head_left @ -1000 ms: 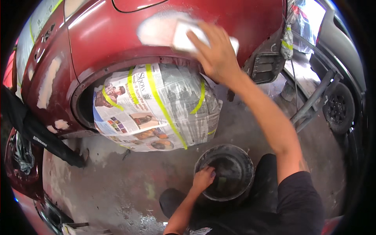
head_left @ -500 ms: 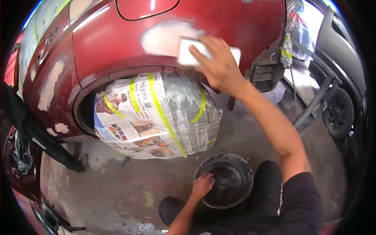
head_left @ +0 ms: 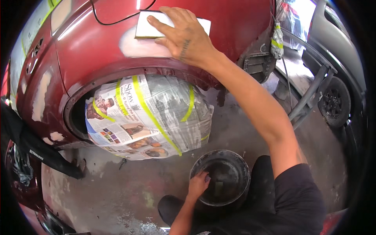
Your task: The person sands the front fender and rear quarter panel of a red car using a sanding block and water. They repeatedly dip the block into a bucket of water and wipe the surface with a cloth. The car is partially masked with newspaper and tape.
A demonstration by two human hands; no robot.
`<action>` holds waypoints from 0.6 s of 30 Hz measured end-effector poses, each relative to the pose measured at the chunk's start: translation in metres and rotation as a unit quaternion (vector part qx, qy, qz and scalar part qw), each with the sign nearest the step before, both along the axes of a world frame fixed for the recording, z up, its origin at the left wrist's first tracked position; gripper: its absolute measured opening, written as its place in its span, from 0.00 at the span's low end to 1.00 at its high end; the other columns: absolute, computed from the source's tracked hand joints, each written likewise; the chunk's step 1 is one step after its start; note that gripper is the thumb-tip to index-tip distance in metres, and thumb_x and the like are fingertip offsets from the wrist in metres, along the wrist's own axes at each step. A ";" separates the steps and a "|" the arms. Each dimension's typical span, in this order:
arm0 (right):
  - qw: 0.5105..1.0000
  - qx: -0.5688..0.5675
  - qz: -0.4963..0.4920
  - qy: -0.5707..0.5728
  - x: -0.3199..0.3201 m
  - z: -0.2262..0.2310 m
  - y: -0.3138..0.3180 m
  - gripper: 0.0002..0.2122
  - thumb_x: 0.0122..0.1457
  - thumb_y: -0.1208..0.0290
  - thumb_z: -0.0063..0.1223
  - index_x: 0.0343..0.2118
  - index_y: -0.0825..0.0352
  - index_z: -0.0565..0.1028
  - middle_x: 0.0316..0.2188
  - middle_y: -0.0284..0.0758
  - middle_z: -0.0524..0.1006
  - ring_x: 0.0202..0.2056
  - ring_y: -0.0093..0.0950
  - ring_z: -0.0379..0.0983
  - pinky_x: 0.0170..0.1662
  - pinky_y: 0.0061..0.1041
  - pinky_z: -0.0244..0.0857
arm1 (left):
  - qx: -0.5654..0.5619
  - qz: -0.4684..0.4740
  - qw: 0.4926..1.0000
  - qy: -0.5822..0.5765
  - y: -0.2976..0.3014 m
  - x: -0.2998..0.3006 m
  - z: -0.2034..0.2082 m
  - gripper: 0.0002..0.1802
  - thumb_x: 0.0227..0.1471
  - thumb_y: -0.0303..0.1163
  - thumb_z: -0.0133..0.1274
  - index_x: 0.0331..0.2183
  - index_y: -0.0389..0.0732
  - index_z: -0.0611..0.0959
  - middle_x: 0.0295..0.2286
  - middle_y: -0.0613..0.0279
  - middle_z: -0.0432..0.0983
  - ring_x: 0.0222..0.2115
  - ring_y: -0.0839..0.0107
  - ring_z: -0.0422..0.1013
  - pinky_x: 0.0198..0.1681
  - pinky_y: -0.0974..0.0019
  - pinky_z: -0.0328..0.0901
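My right hand [head_left: 186, 39] spreads over a white rectangular sanding block [head_left: 156, 26], gripping it by its edges. The block lies against a red car panel [head_left: 90, 51], across the upper part of a pale filler patch [head_left: 135, 46]. Below, my left hand [head_left: 198, 185] is closed at the left side of a round black basin [head_left: 244, 188]. A bit of something purplish-grey shows at its fingers, too small to name. Inside the basin, a small greenish piece [head_left: 219, 187] is seen on the dark bottom.
Newspaper and yellow-green tape cover the wheel [head_left: 156, 117] under the arch. More filler patches [head_left: 41, 96] mark the car at left, where another person's dark-clad leg [head_left: 49, 160] reaches in. A metal stand [head_left: 309, 98] and a grey car [head_left: 346, 47] are at right.
My right hand has moved left and up with the sanding block, over the filler patch. The left hand stays at the basin. The whole view has shifted slightly.
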State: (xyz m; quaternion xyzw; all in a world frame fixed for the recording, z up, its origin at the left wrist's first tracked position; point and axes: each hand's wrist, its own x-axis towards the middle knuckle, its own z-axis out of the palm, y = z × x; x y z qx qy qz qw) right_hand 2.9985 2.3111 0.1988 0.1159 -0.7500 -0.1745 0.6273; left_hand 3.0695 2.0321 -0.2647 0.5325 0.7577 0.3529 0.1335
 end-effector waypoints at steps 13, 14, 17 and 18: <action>0.997 0.038 -0.030 -0.064 0.013 -0.014 -0.011 0.27 0.52 0.67 0.66 0.57 0.66 0.77 0.54 0.52 0.75 0.56 0.47 0.71 0.60 0.47 0.64 | -0.010 0.010 1.000 -0.013 -0.005 -0.006 0.009 0.15 0.55 0.34 0.60 0.44 0.41 0.85 0.44 0.52 0.82 0.42 0.49 0.79 0.45 0.49 0.75; 0.997 0.020 -0.017 -0.069 0.022 -0.039 -0.007 0.26 0.53 0.67 0.66 0.57 0.65 0.77 0.54 0.51 0.75 0.55 0.47 0.71 0.60 0.47 0.64 | -0.015 0.017 1.000 -0.014 -0.016 -0.012 0.008 0.15 0.55 0.34 0.59 0.44 0.41 0.85 0.44 0.52 0.82 0.43 0.49 0.79 0.45 0.49 0.74; 0.994 0.051 -0.039 -0.084 0.035 -0.032 0.002 0.25 0.54 0.67 0.65 0.56 0.65 0.78 0.53 0.49 0.75 0.55 0.47 0.72 0.61 0.46 0.64 | 0.029 0.010 0.999 -0.028 -0.001 -0.004 -0.007 0.15 0.56 0.33 0.58 0.45 0.40 0.85 0.44 0.51 0.81 0.44 0.49 0.78 0.48 0.50 0.74; 0.995 0.060 -0.036 -0.068 0.023 -0.016 -0.008 0.24 0.54 0.67 0.65 0.56 0.65 0.78 0.53 0.49 0.75 0.55 0.47 0.72 0.61 0.46 0.64 | 0.042 0.009 0.999 -0.014 0.004 -0.005 -0.013 0.15 0.56 0.33 0.58 0.45 0.40 0.85 0.44 0.51 0.81 0.44 0.49 0.78 0.48 0.50 0.74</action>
